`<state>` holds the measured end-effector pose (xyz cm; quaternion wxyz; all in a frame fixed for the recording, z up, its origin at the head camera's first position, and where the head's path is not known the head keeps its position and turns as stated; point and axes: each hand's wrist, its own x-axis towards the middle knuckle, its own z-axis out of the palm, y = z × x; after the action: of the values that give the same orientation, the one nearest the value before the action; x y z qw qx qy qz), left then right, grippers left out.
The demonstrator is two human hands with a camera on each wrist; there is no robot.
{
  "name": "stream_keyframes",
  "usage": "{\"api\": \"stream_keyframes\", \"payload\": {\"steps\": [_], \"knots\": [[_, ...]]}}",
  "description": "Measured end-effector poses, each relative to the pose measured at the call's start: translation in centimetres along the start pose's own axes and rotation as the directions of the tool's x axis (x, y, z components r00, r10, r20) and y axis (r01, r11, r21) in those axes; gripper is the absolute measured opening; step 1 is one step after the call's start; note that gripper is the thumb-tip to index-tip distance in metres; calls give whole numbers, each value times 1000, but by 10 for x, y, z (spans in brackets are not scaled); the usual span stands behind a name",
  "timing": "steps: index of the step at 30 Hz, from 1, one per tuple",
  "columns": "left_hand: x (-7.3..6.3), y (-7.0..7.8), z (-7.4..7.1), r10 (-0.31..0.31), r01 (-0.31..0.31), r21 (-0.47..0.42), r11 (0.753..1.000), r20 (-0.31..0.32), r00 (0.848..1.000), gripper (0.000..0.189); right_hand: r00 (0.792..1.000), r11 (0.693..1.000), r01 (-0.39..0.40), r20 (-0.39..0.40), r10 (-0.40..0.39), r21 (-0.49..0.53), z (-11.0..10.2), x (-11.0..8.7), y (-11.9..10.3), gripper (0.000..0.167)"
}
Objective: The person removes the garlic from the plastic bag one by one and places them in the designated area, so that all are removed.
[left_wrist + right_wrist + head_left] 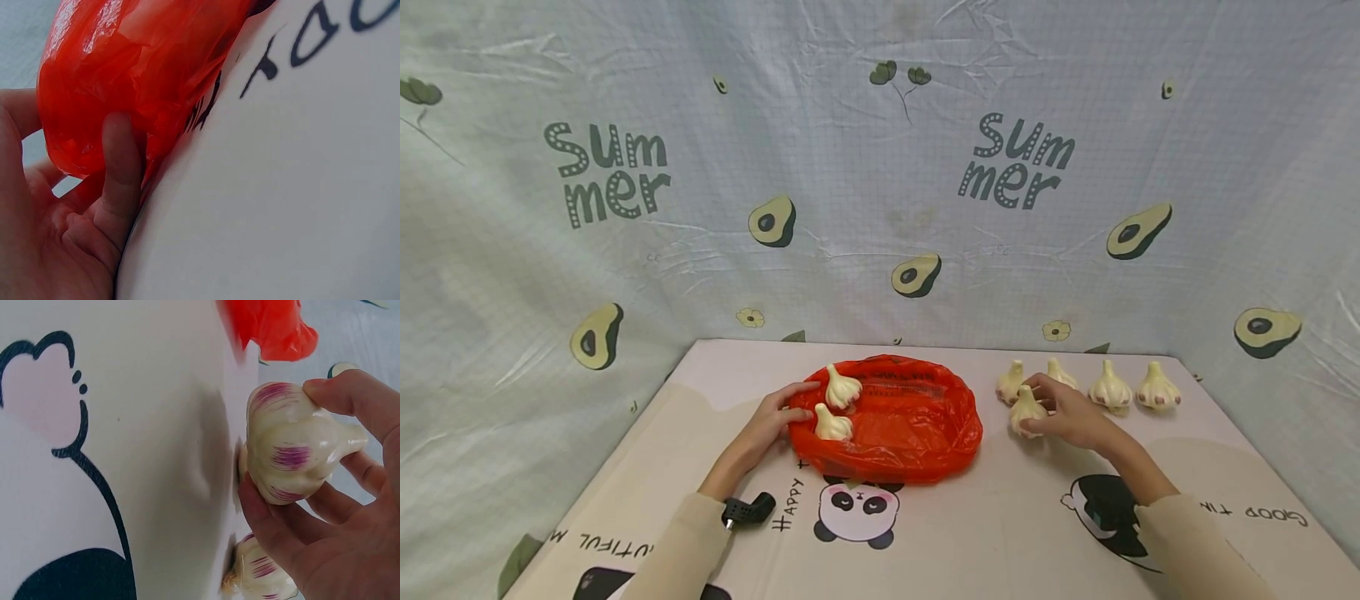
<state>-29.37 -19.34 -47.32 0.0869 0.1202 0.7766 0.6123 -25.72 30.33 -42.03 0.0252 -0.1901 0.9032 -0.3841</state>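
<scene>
My right hand (1071,417) holds a garlic bulb (1026,410) between thumb and fingers, to the right of a red plastic bag (887,462). In the right wrist view, this garlic bulb (290,450) has purple streaks, and a shadow falls on the table beside it. The bag lies spread open, with two garlic bulbs, one (842,389) behind the other (833,424), at its left side. At the bag's left edge, my left hand (772,419) grips the plastic. The left wrist view shows the thumb (122,156) against the bag (144,69), with other fingers partly hidden behind it.
Several more garlic bulbs stand along the back right of the table, including one at the far right (1158,387) and one beside it (1109,388). The pale table (970,533) carries panda prints and lettering. A patterned cloth (850,167) hangs behind and at both sides.
</scene>
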Motion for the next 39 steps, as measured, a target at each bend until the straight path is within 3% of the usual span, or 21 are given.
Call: {"api": "stream_keyframes", "payload": {"steps": [7,18,27,39], "knots": [[0,0,0,3,-3,4,1000,2,1000,54,999,998,35,21,-36,54,2,0,0,41],[1,-1,-1,0,0,-7,1000,6,1000,54,999,994,24,28,-27,105,6,0,2,41],[0,0,0,0,1,11,1000,-1,1000,54,998,999,12,62,-14,30,4,0,5,33],[0,-1,-1,-7,7,1,1000,2,1000,54,996,1000,7,88,-8,17,5,1,6,32]]}}
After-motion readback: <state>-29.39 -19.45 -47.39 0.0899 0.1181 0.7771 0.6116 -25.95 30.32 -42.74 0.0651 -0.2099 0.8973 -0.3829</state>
